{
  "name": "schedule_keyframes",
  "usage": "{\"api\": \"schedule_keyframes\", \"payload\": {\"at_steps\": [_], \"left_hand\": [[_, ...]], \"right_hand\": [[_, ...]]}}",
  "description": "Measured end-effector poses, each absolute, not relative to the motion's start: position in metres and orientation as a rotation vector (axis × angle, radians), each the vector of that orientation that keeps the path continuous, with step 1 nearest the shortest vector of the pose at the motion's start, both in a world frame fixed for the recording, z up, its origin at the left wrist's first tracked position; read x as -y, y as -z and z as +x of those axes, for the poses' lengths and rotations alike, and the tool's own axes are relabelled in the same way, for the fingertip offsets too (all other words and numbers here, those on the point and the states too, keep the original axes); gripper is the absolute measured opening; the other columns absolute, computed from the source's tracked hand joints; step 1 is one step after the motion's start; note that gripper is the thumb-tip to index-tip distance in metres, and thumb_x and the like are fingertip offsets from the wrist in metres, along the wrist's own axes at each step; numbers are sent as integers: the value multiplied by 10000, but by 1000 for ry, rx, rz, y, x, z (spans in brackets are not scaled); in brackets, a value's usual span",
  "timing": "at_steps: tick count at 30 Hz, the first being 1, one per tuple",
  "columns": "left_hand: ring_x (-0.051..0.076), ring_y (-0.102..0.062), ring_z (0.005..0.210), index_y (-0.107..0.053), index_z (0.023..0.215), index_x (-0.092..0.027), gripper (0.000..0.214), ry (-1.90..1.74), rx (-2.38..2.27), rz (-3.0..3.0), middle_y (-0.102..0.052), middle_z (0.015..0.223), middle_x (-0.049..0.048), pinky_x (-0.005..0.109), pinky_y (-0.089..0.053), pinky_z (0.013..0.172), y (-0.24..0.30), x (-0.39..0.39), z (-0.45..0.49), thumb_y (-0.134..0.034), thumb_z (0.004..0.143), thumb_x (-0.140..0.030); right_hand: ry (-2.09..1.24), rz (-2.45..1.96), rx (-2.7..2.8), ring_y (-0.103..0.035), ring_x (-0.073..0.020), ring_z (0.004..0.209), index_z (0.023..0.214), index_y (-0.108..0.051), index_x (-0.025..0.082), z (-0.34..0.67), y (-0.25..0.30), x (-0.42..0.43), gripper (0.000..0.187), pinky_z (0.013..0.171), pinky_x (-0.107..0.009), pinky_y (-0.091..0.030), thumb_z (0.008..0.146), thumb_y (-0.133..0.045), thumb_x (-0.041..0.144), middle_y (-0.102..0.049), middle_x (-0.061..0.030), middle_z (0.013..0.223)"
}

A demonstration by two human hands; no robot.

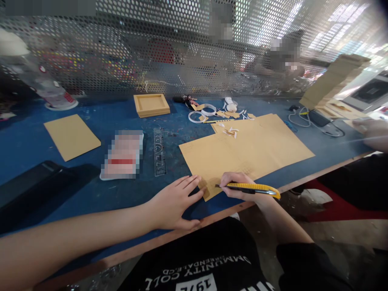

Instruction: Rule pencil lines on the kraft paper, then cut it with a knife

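Observation:
A large tan cardboard sheet (251,149) lies on the blue worktable (91,121). My right hand (236,186) is closed round a yellow utility knife (254,188), its blade tip touching the sheet's near corner. My left hand (176,202) rests flat on the table with fingers stretched out, the fingertips at the sheet's near left edge.
A smaller tan card (72,136), a clear ruler (159,151), a shallow tan tray (151,105), tape rolls (203,113) and paper scraps lie farther back. A dark case (33,186) sits at left. Another person's hand (371,131) is at the right edge. A perforated metal screen stands behind.

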State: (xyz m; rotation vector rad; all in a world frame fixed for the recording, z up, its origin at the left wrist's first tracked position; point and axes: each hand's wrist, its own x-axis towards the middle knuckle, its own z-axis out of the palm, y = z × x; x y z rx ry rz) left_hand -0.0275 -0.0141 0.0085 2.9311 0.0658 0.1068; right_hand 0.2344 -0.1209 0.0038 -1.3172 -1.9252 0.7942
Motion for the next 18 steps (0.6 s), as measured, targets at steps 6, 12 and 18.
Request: {"api": "schedule_keyframes", "payload": {"at_steps": [6,12,18], "left_hand": [[385,-353,1365,-464,1372,-92,765,-87,-78,2940,-368,1471,259,495,-300,1100,-9,14,-27,-596,806,-590],[400,-373,1347,-504,1339,-91,729,-123,-57,2938,-390,1453,259,502,-294,1100,-8,14,-27,-614,796,-565],[410,-372,1344,-507,1333,-83,744,-143,-38,2926,-379,1461,261,502,-304,1091,-6,14,-27,-637,773,-555]], "right_hand": [[-848,-1288,1907,-606,-152,753,872,-606,231,234,-8,121,24,715,-288,-474,887,-588,230,-611,4,826],[-713,-1465,1743,-631,-167,785,907,-643,240,229,-10,131,47,736,-297,-490,863,-643,256,-659,-5,861],[-525,-1711,1459,-641,-183,861,955,-636,259,202,-11,144,90,751,-304,-499,879,-601,225,-677,-9,929]]}}
